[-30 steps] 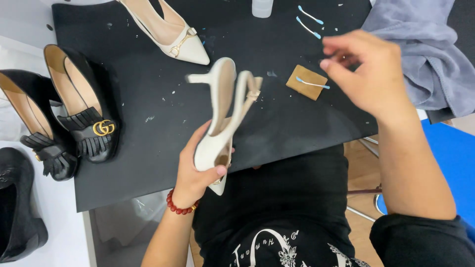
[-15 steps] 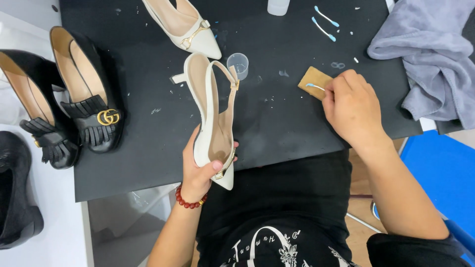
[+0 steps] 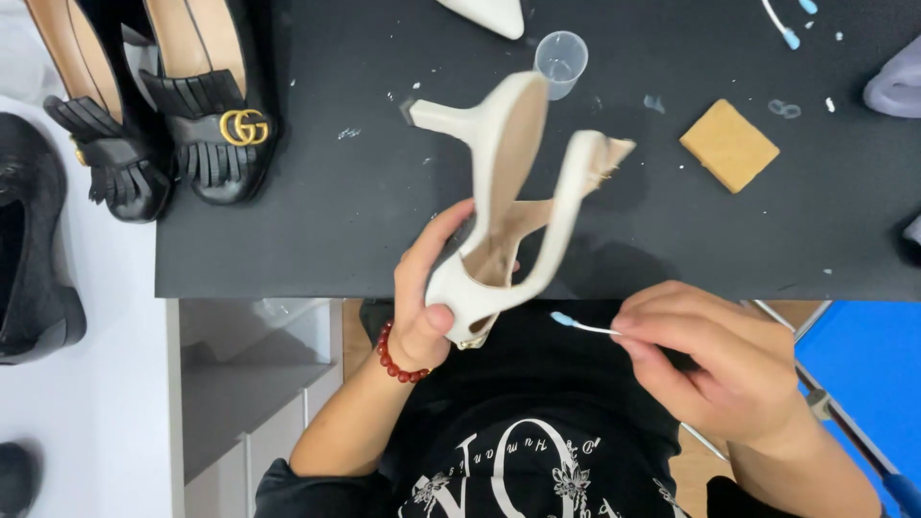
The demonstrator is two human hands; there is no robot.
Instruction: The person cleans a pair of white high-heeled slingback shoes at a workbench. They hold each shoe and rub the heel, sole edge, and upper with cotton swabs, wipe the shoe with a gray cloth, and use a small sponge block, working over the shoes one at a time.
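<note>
A black worktop (image 3: pixel 317 240) sits above a grey cabinet (image 3: pixel 245 393), with white floor (image 3: pixel 115 364) to its left

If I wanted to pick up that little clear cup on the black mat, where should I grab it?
Grip the cup around its round side wall, coming straight down from above. It stands upright with its mouth open. The white shoe held in the left hand hangs close beside it, so a sideways approach looks crowded.

Smooth cream leather shoe (image 3: pixel 508 192) (matt table (image 3: pixel 336 221)).
</note>
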